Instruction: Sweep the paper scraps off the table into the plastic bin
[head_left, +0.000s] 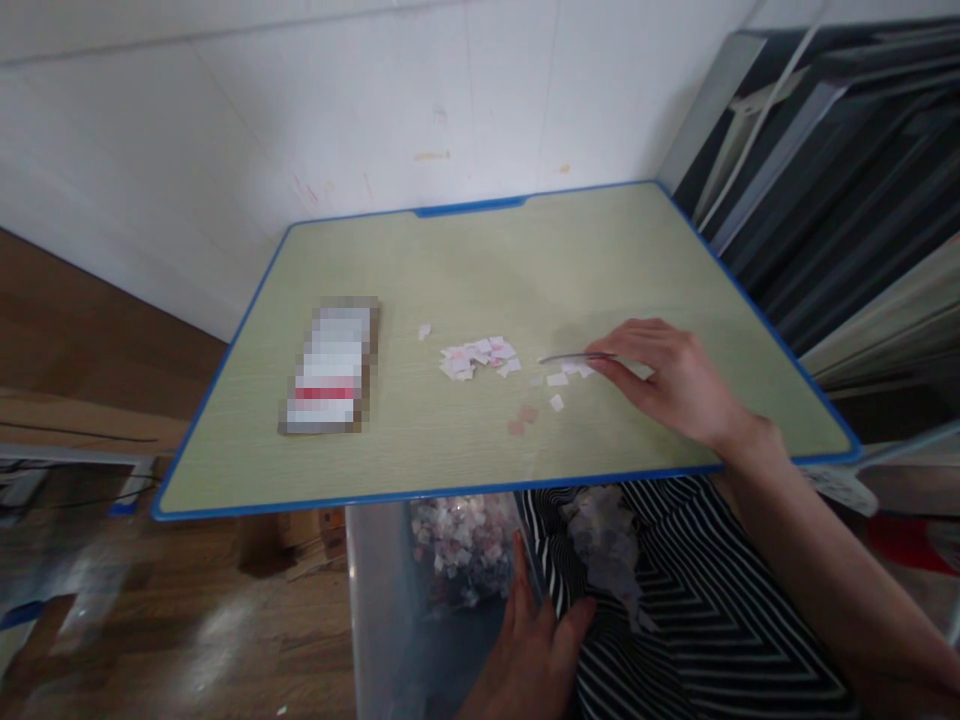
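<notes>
Over the right half of the table, my right hand (660, 380) pinches a pair of thin metal tweezers (568, 356), their tip pointing left. Small white paper pieces (557, 380) lie just under and beside the hand. A loose pile of paper pieces with pink marks (480, 356) sits left of the tip, and one more scrap (424, 330) lies farther left. Below the table edge, my left hand (532, 640) rests with fingers stretched out at the side of a clear plastic bin (367, 600). Many paper pieces (461, 540) fill part of that bin.
The pale green table (525, 260) has a blue rim and stands against a white wall. A phone-like slab with a blurred screen (330, 365) lies on its left side. Paper scraps (604, 540) rest on a striped cloth on my lap. Dark panels (840, 150) lean at the right.
</notes>
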